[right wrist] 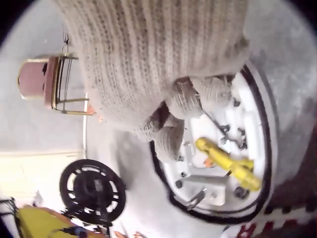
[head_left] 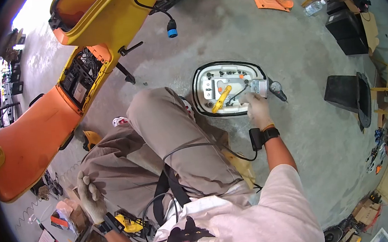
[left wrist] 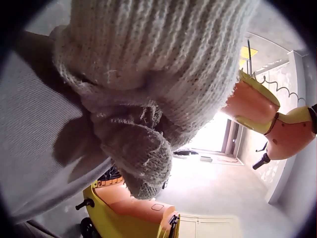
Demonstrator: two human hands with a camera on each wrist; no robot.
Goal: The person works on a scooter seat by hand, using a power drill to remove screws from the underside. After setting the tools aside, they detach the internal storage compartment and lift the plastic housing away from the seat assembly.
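Note:
My right hand [head_left: 257,109], in a knitted glove, reaches over the near right edge of a white tray [head_left: 195,92] with a black rim. Its fingers are bent down into the tray; I cannot tell whether they grip anything. A thin dark rod [right wrist: 218,125] runs from right beside the fingertips toward some small dark bolts. Also in the tray lie a yellow tool [head_left: 221,99] and a silver metal part [head_left: 259,87], the latter just beyond the fingers. The gloved left hand [head_left: 90,195] rests by the left thigh, fingers loosely curled, holding nothing.
A yellow and orange scooter [head_left: 39,137] stands at the left, its cable with a blue-ended plug [head_left: 172,29] hanging down. A dark tool [head_left: 278,91] lies against the tray's right side. Farther right are a black bin [head_left: 342,93] and a plastic bottle [head_left: 315,7].

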